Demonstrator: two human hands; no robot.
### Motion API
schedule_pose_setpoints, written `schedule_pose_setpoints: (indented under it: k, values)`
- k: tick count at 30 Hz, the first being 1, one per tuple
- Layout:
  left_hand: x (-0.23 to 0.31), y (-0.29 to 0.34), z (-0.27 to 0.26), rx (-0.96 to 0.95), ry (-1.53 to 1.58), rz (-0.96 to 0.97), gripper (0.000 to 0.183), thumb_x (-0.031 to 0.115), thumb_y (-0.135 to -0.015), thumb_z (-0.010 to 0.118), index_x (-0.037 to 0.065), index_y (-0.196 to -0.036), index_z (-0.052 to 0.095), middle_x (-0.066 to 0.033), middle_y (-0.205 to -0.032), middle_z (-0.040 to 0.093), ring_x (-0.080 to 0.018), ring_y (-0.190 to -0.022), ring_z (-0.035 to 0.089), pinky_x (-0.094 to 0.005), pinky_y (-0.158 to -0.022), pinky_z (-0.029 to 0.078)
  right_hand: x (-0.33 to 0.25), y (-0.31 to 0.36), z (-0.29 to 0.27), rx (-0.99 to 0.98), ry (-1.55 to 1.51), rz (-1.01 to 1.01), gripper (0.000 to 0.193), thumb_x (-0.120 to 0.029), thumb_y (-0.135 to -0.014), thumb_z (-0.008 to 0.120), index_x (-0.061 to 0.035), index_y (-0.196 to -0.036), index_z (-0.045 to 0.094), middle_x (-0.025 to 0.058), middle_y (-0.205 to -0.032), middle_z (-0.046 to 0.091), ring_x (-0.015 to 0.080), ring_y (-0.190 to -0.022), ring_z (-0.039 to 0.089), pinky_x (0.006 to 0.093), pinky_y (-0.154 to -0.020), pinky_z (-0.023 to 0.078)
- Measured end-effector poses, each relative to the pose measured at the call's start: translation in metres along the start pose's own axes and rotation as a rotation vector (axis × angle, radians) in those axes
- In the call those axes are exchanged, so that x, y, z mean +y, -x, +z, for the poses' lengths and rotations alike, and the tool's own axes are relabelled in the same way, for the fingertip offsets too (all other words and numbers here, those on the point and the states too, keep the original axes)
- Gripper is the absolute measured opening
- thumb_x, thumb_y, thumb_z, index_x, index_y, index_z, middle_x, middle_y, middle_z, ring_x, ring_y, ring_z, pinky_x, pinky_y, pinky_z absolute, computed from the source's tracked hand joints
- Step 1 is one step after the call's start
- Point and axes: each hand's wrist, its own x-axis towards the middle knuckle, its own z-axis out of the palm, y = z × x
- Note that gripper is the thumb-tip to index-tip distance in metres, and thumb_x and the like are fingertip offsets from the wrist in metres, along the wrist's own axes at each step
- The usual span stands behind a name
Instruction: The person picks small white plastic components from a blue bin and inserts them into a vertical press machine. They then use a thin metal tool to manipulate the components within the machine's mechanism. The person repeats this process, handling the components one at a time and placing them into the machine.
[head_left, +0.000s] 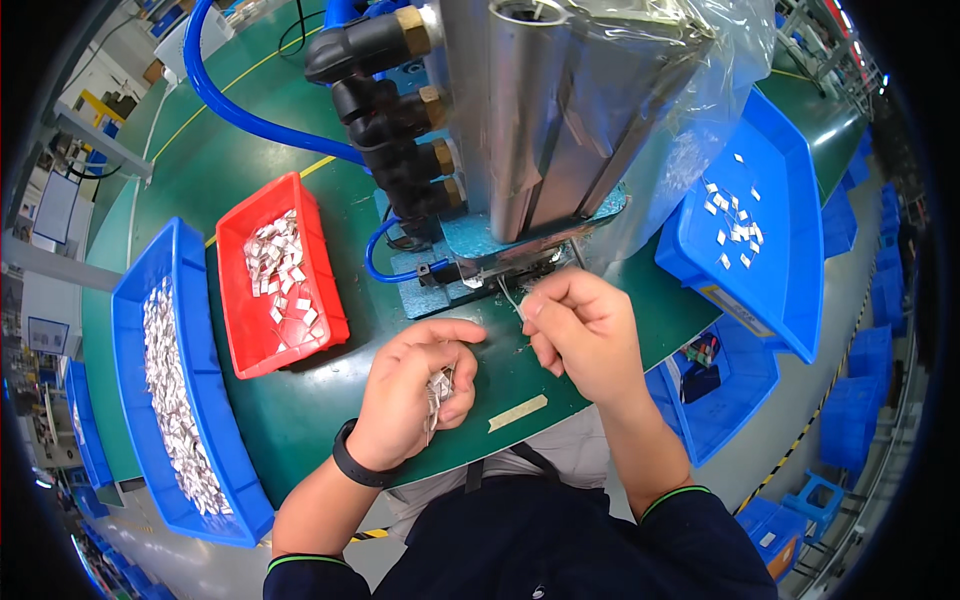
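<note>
My left hand (412, 392) is curled around several small silvery parts with thin leads (437, 392), its index finger stretched toward the machine. With thumb and forefinger, my right hand (583, 325) pinches a thin pale wire lead (512, 299). That lead runs up to the lower front of a metal bench press (540, 262), where its far end is hard to make out. To the left, a red bin (237, 300) holds loose silvery parts with leads (283, 268). A blue bin (741, 280) on the right holds similar flat parts (738, 222).
A long blue bin (188, 330) full of small parts stands at the far left. Blue air hoses (215, 95) and black fittings (370, 100) join the press. Clear plastic film (690, 130) hangs beside it. Tape (518, 413) lies near the green table's edge. Another blue bin (735, 400) sits lower right.
</note>
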Motion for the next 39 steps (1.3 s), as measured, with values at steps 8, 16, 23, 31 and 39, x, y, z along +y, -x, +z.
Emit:
schedule_pose_setpoints:
  k: [8,16,23,31,39]
  values:
    - [0.0,-0.001,0.001,-0.06,-0.014,-0.001,0.028,0.009,-0.095,0.042,-0.004,-0.12,0.048,-0.0106,-0.076,0.056,-0.0115,-0.046,0.043,-0.0241,-0.042,0.034,0.007,0.006,-0.005,-0.086,0.037,-0.05,0.012,-0.012,-0.092,0.061,-0.0022,-0.085,0.059,-0.0015,-0.066,0.056,0.0034,-0.054,0.052,0.0185,-0.047,0.04]
    - [-0.001,-0.002,-0.001,-0.1,-0.021,0.0,0.029,0.012,-0.098,0.048,0.0,-0.124,0.047,-0.0128,-0.083,0.061,-0.0096,-0.045,0.045,-0.0234,-0.04,0.034,0.012,0.005,-0.007,-0.106,-0.053,-0.091,0.014,-0.013,-0.093,0.059,-0.0008,-0.086,0.059,0.0031,-0.064,0.06,0.0062,-0.055,0.055,0.02,-0.049,0.044]
    - [-0.001,-0.003,-0.003,-0.084,-0.021,0.026,0.025,0.013,-0.099,0.048,0.001,-0.12,0.05,-0.0134,-0.087,0.063,-0.009,-0.044,0.045,-0.0226,-0.039,0.033,0.012,0.005,-0.005,-0.152,-0.361,0.071,0.012,-0.009,-0.092,0.056,0.0017,-0.087,0.057,0.011,-0.078,0.062,0.0118,-0.054,0.057,0.0239,-0.045,0.044]
    - [-0.006,-0.003,-0.006,-0.078,0.043,0.199,0.019,0.009,-0.098,0.049,0.003,-0.115,0.054,-0.0163,-0.104,0.065,-0.007,-0.045,0.043,-0.0213,-0.039,0.033,0.004,0.01,0.011,-0.293,-0.326,0.498,0.016,-0.014,-0.09,0.061,0.0015,-0.093,0.056,0.0078,-0.076,0.06,0.0077,-0.048,0.048,0.0223,-0.037,0.036]
    - [-0.005,-0.003,-0.002,0.026,-0.02,0.161,0.021,0.008,-0.095,0.055,0.001,-0.114,0.059,-0.0143,-0.105,0.066,-0.0058,-0.046,0.044,-0.0206,-0.04,0.033,0.008,0.013,0.016,-0.149,-0.118,0.295,0.011,-0.01,-0.089,0.064,-0.0006,-0.089,0.059,0.0019,-0.074,0.061,0.0026,-0.052,0.048,0.0195,-0.041,0.035]
